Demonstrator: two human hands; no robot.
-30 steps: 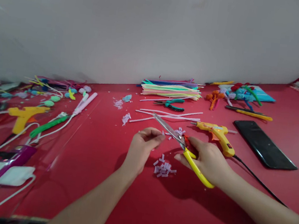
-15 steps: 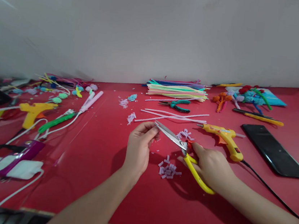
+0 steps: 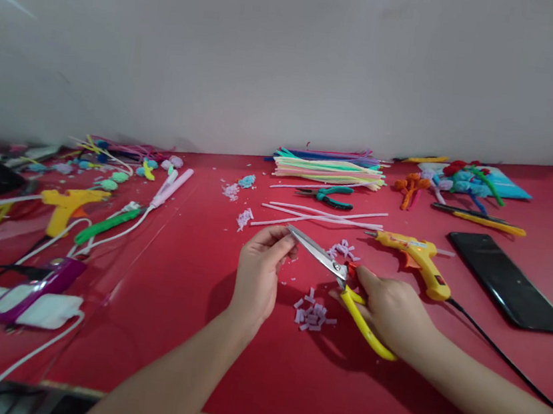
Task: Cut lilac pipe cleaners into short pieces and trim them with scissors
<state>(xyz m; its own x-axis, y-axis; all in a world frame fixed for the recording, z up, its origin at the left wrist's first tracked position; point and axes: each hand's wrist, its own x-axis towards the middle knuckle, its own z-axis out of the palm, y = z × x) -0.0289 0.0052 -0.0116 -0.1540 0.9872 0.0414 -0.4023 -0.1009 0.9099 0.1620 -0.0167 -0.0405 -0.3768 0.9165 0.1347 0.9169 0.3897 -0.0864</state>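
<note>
The left hand (image 3: 259, 269) is held just above the red table (image 3: 184, 303), thumb and fingers pinched together at the tip of the scissor blades; what is pinched is too small to be made out; the right hand (image 3: 392, 308) is closed around the yellow handles of the scissors (image 3: 336, 271), whose steel blades are pointed up and left toward the left fingertips. The blades are seen nearly closed. A small heap of pale lilac cut pieces (image 3: 312, 313) is found on the table between the two hands, just below the blades; a second, smaller cluster of lilac bits (image 3: 342, 248) is noted just beyond the scissors. A yellow glue gun (image 3: 414, 254) is laid near the right hand, its black cord trailed off to the right; a black phone (image 3: 509, 281) is placed further right. Long white pipe cleaners (image 3: 320, 216), green-handled pliers (image 3: 328, 195) and a stack of coloured pipe cleaners (image 3: 329, 168) are laid behind, toward the white board (image 3: 293, 68).
</note>
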